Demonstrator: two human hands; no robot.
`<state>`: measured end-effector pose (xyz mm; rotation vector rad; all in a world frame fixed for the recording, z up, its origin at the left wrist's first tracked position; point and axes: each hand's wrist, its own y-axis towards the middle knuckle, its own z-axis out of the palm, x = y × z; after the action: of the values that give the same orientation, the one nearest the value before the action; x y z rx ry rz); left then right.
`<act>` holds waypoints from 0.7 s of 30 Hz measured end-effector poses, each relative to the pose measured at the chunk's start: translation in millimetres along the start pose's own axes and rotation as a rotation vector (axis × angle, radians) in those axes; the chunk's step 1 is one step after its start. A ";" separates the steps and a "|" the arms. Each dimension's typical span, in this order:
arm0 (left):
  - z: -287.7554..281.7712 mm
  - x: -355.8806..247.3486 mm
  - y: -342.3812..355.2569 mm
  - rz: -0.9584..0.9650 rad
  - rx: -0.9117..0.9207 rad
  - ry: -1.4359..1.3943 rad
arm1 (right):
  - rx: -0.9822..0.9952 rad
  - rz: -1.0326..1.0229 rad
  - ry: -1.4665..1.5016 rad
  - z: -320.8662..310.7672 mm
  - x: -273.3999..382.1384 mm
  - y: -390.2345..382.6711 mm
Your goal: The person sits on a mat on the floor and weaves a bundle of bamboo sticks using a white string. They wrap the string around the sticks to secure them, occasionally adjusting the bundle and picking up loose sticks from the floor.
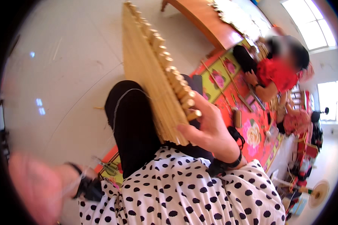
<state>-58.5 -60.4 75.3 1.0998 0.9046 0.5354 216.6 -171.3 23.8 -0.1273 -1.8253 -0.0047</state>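
A long panel of pale bamboo strips [146, 75], set side by side, rests slanting over my black-clad knee. Short round stick ends line its right edge. My right hand [212, 131] is closed round the panel's near end, thumb on the strips and the other fingers partly hidden behind. From the panel's left side a thin whitish thread [118, 103] loops over the knee and trails down and left. Out at the lower left, my left hand [37, 185] is smeared by motion. Thread passes near its wrist, but whether the fingers hold it cannot be made out.
Scissors [109, 167] lie by my left forearm on a red floral mat [251, 122]. Sticks and tools are spread over the mat at right. A co-worker in red [278, 77] sits there, with another person beyond. A wooden table [202, 18] stands ahead; a fan [318, 193] is far right.
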 end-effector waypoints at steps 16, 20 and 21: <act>66.9 87.6 -83.7 -0.505 0.395 0.525 | -0.054 0.248 0.326 2.9 4.9 -14.9; 66.5 90.0 -82.3 -0.468 0.405 0.556 | -0.030 0.241 0.336 -0.6 1.6 -15.5; 66.0 90.0 -80.7 -0.460 0.413 0.563 | -0.029 0.241 0.345 -0.7 1.9 -15.7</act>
<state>41.2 -57.6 -19.7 1.0689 1.7690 0.2746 215.4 -186.8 26.9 -0.3453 -1.4571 0.1103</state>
